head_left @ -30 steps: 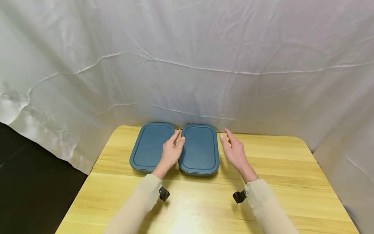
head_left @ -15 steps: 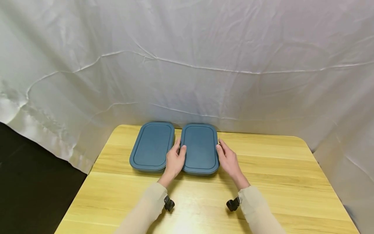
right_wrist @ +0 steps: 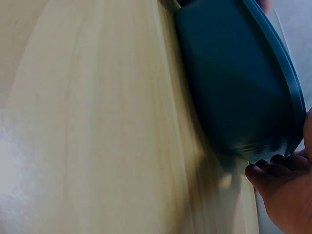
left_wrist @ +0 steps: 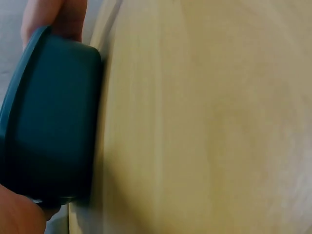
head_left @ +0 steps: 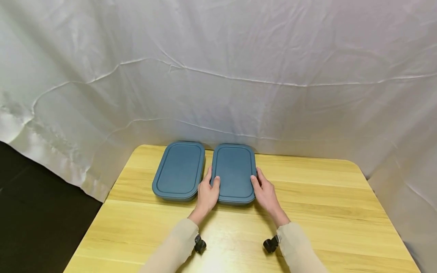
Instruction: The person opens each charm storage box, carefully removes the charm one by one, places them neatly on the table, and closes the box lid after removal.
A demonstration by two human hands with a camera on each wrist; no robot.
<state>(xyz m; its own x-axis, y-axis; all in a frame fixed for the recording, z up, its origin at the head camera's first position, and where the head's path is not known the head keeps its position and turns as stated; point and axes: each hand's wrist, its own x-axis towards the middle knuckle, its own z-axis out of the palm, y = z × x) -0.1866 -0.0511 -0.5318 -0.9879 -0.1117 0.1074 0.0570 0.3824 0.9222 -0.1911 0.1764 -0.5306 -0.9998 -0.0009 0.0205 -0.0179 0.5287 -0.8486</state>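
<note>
Two blue lidded food containers stand side by side at the back of the table. Both hands hold the one on the right (head_left: 235, 172). My left hand (head_left: 207, 195) grips its left side, thumb over the lid's edge. On the opposite side my right hand (head_left: 265, 193) mirrors it, thumb on the rim and fingers down along the wall. In the right wrist view, curled fingertips (right_wrist: 278, 168) sit under the container's rim. The left wrist view shows the deep container wall (left_wrist: 53, 117) between the two hands. The left container (head_left: 179, 170) is untouched, just beside my left hand.
The wooden table (head_left: 324, 212) has rounded back corners. A pale cloth curtain (head_left: 239, 76) hangs right behind it and along both sides. A dark area (head_left: 41, 212) shows past the table's left edge.
Both hands, apart and higher up a second ago, have come in and toward the front onto the right container's sides and now hold it. The containers stay in nearly the same places.
</note>
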